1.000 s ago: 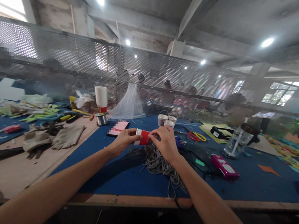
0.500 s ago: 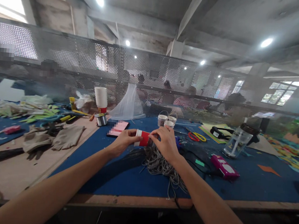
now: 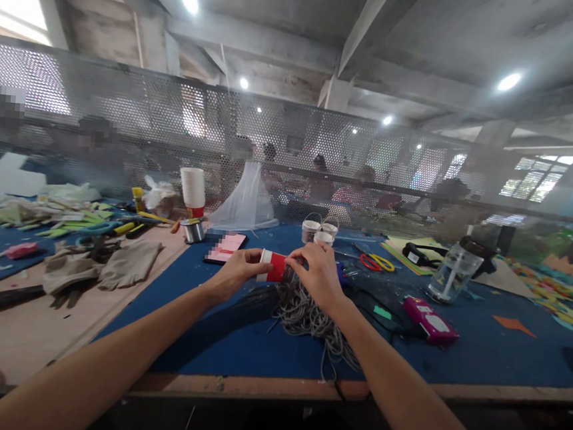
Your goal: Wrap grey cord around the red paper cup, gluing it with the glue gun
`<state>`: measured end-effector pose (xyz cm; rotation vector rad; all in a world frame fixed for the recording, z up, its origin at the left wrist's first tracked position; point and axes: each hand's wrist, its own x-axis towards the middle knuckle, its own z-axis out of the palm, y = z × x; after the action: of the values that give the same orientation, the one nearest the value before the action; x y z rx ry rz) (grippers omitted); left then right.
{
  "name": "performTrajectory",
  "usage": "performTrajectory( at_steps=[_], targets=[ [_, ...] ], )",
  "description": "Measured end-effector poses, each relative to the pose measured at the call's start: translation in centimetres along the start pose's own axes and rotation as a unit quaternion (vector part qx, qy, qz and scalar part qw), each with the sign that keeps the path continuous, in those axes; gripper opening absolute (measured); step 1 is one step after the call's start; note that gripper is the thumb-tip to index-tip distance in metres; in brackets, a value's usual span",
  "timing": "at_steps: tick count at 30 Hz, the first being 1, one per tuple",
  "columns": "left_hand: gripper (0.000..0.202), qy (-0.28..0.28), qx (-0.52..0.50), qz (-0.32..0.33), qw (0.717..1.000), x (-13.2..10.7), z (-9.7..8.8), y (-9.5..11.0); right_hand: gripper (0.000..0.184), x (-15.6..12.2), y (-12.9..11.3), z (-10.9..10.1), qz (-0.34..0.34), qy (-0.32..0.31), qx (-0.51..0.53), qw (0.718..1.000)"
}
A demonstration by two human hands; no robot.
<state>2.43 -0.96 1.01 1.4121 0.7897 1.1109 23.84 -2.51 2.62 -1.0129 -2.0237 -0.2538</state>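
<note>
A red and white paper cup point(image 3: 276, 268) lies sideways in the air above the blue table surface. My left hand point(image 3: 235, 271) is closed around its white-rimmed end. At the other end, grey cord shows against the cup, and my right hand point(image 3: 316, 271) pinches there with its fingertips, which partly hide the cord. A loose heap of grey cord point(image 3: 302, 313) hangs and lies just below the cup and my right wrist. Beyond my hands stand several small white cups with thin handles point(image 3: 325, 237), their sides covered in something grey.
A phone point(image 3: 227, 247) lies behind my left hand. Further back are stacked paper cups point(image 3: 193, 187) and a metal tin point(image 3: 195, 232). Gloves point(image 3: 131, 265) lie left. To the right are scissors point(image 3: 375, 261), a magenta box point(image 3: 430, 321) and a clear bottle point(image 3: 456, 273). A perforated screen point(image 3: 292, 155) stands behind.
</note>
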Motion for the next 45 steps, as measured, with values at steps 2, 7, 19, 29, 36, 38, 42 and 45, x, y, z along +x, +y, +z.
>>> performTrajectory(
  at_steps=[2, 7, 19, 29, 36, 38, 42, 45],
  targets=[
    [0.033, 0.001, 0.0, 0.0, 1.0, 0.03, -0.04, -0.09, 0.013, -0.02, 0.1, 0.08, 0.001, 0.001, 0.001, 1.0],
    [0.031, -0.004, -0.005, 0.0, 1.0, 0.1, -0.2, -0.33, 0.015, -0.01, 0.28, 0.09, 0.002, 0.0, 0.003, 1.0],
    [0.025, -0.02, 0.01, 0.001, 1.0, -0.15, 0.04, 0.06, 0.018, 0.09, 0.48, -0.09, 0.001, 0.004, -0.002, 1.0],
    [0.023, -0.034, 0.012, 0.0, 0.999, -0.16, 0.01, 0.08, 0.016, 0.14, 0.66, -0.02, 0.001, 0.004, 0.0, 1.0],
    [0.026, -0.038, 0.009, -0.009, 0.999, -0.15, -0.03, 0.12, 0.014, 0.08, 0.51, -0.19, -0.007, 0.01, -0.006, 1.0],
    [0.026, -0.04, 0.008, -0.01, 0.999, -0.16, -0.05, 0.12, 0.014, 0.1, 0.46, -0.21, -0.01, 0.013, -0.005, 1.0],
    [0.027, -0.042, 0.013, -0.007, 0.999, -0.17, -0.1, 0.09, 0.016, 0.13, 0.47, -0.21, -0.01, 0.013, -0.003, 1.0],
    [0.027, -0.042, 0.015, -0.007, 0.999, -0.14, -0.14, 0.02, 0.017, 0.13, 0.5, -0.21, -0.009, 0.009, -0.003, 1.0]
  ],
)
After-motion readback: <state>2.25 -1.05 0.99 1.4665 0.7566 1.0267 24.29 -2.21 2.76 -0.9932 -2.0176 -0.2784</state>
